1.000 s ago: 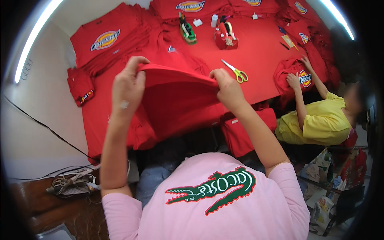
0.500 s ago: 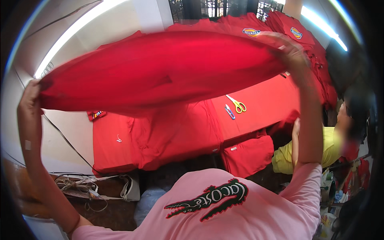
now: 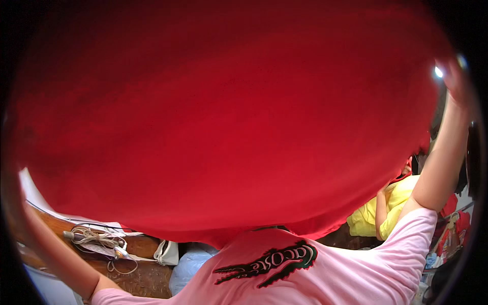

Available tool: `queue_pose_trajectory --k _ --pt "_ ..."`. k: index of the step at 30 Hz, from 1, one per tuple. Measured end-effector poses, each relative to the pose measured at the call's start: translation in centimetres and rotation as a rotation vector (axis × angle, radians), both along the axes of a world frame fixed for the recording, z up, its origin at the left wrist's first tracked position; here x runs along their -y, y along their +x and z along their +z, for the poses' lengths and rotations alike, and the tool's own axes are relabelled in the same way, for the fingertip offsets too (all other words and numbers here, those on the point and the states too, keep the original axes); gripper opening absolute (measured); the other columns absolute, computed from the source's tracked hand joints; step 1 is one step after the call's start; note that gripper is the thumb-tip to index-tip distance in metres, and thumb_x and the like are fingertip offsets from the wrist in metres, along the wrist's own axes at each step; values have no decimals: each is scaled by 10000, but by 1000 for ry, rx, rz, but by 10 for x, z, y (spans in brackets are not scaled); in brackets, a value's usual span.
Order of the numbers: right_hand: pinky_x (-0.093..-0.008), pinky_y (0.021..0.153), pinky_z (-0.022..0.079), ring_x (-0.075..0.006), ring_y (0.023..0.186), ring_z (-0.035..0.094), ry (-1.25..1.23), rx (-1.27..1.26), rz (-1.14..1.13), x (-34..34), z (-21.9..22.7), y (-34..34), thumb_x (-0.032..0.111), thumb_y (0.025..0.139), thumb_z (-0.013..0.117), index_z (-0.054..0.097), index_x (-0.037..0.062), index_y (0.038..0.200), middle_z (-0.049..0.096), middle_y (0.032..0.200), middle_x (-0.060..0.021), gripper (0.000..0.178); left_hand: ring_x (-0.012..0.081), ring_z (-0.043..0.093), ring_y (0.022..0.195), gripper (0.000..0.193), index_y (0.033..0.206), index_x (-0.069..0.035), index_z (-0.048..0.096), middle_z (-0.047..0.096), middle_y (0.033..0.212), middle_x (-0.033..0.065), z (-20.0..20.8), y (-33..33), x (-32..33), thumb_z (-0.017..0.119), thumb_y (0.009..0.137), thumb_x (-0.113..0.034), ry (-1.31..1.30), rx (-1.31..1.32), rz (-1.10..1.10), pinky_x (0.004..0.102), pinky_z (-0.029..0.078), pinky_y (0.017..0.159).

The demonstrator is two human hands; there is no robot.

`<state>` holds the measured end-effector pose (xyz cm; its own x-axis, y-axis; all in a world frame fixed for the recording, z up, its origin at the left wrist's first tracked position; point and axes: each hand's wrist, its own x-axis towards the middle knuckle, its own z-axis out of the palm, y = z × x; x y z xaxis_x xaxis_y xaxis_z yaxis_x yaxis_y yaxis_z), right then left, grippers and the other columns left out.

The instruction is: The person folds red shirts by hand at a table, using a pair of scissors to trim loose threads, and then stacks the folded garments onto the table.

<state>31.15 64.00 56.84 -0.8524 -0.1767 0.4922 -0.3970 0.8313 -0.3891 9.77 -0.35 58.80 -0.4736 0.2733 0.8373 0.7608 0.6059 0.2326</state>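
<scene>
A broad sheet of plain red cloth (image 3: pixel 244 127) is lifted high and fills most of the head view, hanging close in front. At its upper right edge my right hand (image 3: pixel 456 84) grips the cloth with fingers closed, blurred and near the rim of the picture. On the other side my left forearm (image 3: pixel 58 249) runs up along the left rim. My left hand itself is lost past the dark rim and does not show. The cloth's lower edge curves down to chest height and hides the red-covered table behind it.
A coiled cable (image 3: pixel 96 238) lies on a wooden surface (image 3: pixel 147 277) at lower left, beside a pale bluish bag (image 3: pixel 190 267). On the right sits another person in a yellow shirt (image 3: pixel 366 218), partly covered by the cloth. Mixed items (image 3: pixel 447 234) hang behind my right arm.
The cloth has risen and come much nearer, now hiding the table, scissors and stacked red garments. Both arms have spread wider apart, and my left hand has passed out of sight.
</scene>
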Motion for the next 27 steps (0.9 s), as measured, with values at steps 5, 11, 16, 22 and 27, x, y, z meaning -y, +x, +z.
queue_pose_trajectory --k 5,11,16,22,27 --pt "-302 834 543 -122 896 675 257 71 210 34 -28 -122 110 949 623 714 30 1195 728 1008 -60 275 96 590 852 384 1240 -77 756 721 996 -1 -55 -85 -37 590 927 -224 -170 661 209 300 496 827" --pt "-286 733 526 -93 744 624 466 -516 -465 -99 29 -194 208 953 663 721 64 1211 714 914 -15 301 147 695 909 229 1171 -24 704 747 1019 109 -16 -199 -23 634 971 -111 -116 0 -10 324 558 811" --pt "-274 715 485 -67 734 559 10 -673 -271 -23 -22 -136 291 993 656 700 92 1267 680 914 12 341 187 643 998 518 1417 38 433 585 1336 139 -6 -90 12 683 1000 -142 36 -166 6 314 539 881" --pt "-320 786 498 -224 925 656 109 -496 -180 42 -172 -55 -109 734 548 700 37 1017 699 1005 -96 353 91 621 897 397 1319 -50 540 654 1131 35 -238 -16 29 723 994 -186 237 285 33 231 486 829" --pt "-330 821 508 -265 959 639 -305 47 -249 90 -354 -10 -201 691 481 690 8 984 600 995 -125 416 125 642 938 280 1198 -4 568 632 1089 54 -457 53 3 592 937 95 387 489 260 268 518 875"
